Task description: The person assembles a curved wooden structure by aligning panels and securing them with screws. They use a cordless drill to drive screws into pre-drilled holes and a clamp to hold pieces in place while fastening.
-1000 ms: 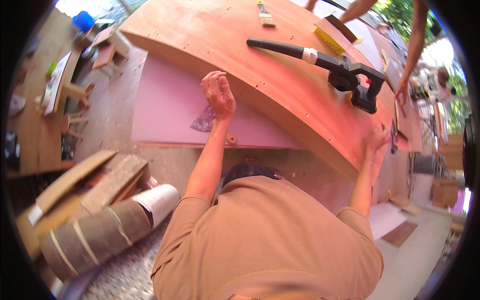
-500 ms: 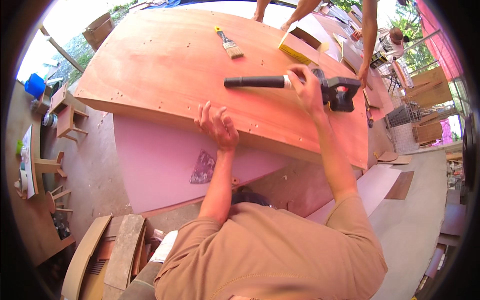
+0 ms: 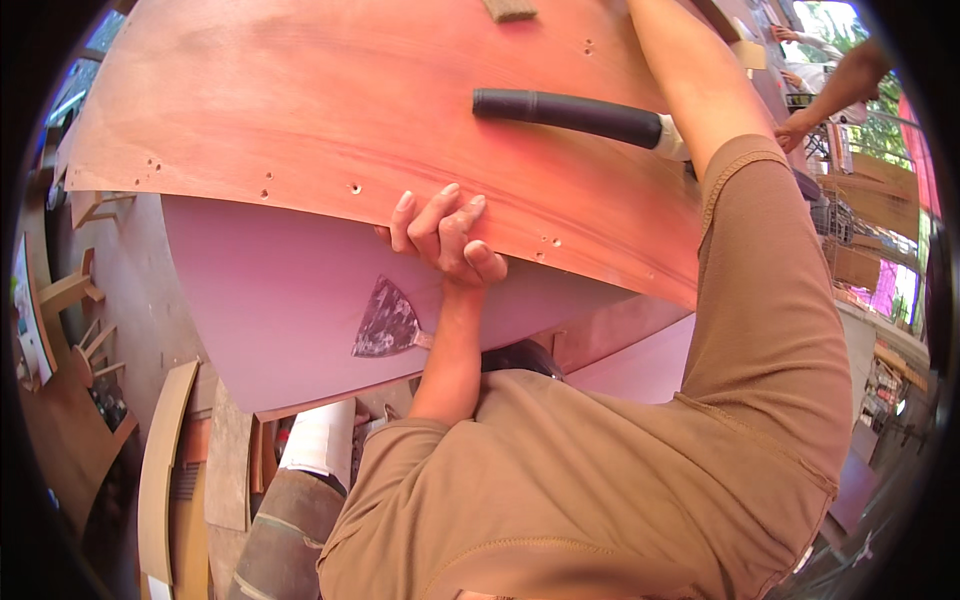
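Note:
My left hand [image 3: 447, 235] is palm up at the near edge of a reddish plywood panel [image 3: 300, 100], its fingers apart and slightly curled, holding nothing. My right forearm [image 3: 690, 70] reaches across the panel and leaves the picture at the top, so the right hand is out of sight. A black blower's nozzle tube [image 3: 570, 113] rests on the panel; its body is hidden behind my right arm. The bristle end of a paintbrush [image 3: 510, 9] shows at the top edge. Below the panel, near my left wrist, a stained putty knife [image 3: 385, 322] lies on a pinkish sheet [image 3: 270, 310].
Screw holes dot the panel near its edge. Wood offcuts [image 3: 228, 450] lean at lower left, with stools [image 3: 95, 345] farther left. Another person's arm [image 3: 835, 100] reaches in at the right, and stacked boards [image 3: 870, 200] stand behind it.
My view has come lower and closer over the panel. My right hand has left the blower and stretched far forward, out of the picture. The left hand stays by the panel's edge.

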A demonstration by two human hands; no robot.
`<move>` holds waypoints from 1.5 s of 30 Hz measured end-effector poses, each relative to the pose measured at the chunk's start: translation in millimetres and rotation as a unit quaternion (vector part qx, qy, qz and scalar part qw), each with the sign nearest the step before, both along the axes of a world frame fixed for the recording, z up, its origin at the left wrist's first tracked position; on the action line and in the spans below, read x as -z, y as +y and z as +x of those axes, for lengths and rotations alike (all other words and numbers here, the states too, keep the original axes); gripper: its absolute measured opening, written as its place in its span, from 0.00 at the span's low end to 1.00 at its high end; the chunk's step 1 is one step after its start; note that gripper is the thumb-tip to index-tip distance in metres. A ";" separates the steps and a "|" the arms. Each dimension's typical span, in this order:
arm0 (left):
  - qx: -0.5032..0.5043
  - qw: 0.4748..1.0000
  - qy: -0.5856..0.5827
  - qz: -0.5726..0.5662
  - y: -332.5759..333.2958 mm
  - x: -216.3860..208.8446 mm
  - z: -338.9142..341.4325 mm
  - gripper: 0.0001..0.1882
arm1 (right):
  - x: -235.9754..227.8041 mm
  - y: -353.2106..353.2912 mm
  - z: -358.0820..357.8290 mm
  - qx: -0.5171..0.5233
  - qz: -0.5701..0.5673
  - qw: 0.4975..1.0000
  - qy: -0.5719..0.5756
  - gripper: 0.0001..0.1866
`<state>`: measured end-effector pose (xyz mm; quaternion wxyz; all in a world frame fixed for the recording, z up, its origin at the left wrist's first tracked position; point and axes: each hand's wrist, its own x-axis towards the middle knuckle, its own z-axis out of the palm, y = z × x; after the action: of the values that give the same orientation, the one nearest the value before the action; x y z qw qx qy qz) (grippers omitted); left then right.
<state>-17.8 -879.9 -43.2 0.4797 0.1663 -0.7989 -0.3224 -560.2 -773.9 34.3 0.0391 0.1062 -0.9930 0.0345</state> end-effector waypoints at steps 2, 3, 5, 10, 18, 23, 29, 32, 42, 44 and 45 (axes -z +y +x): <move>-0.008 1.000 0.003 0.004 2.4 1.2 -2.2 0.38 | -0.6 -3.3 15.3 -0.037 0.047 0.998 0.005 0.38; -0.014 1.000 0.016 0.015 5.0 2.0 -4.3 0.38 | -4.2 -6.5 24.2 -0.002 0.037 0.999 0.002 0.38; -0.020 0.999 0.046 0.022 9.6 4.8 -12.5 0.39 | -17.9 -12.2 36.0 0.074 0.018 0.997 0.010 0.40; -0.045 0.997 0.066 0.006 12.9 11.2 -21.0 0.37 | -32.3 -28.4 43.7 0.056 -0.040 0.997 0.027 0.43; -0.052 0.996 0.070 0.023 15.1 13.1 -28.1 0.25 | -31.4 -38.2 42.1 0.022 -0.070 0.996 0.040 0.34; -0.031 0.999 0.038 -0.002 7.5 6.1 -35.1 0.21 | -40.5 -39.0 49.8 -0.008 -0.087 0.995 0.047 0.29; -0.023 0.998 -0.004 -0.054 2.2 1.8 -45.4 0.14 | -66.5 -42.3 107.8 -0.089 -0.131 0.986 0.056 0.23; 0.025 0.997 -0.053 -0.044 -3.9 -5.9 -32.8 0.13 | -92.1 -24.2 186.8 -0.178 -0.212 0.957 0.083 0.20; 0.160 0.965 -0.145 -0.152 -41.1 -21.5 -0.2 0.26 | 0.5 109.2 569.5 0.036 -0.434 0.893 0.115 0.11; 0.167 0.955 -0.175 -0.173 -44.4 -22.0 1.1 0.29 | 32.0 139.3 629.5 0.109 -0.451 0.879 0.114 0.11; 0.168 0.956 -0.161 -0.180 -44.9 -22.3 0.7 0.30 | 45.2 153.6 656.3 0.176 -0.469 0.861 0.087 0.11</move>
<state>-17.1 -924.8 -20.9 0.3053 -0.0101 -0.9269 -0.2180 96.2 -620.2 -10.9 0.1756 -0.0989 -0.8542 0.4794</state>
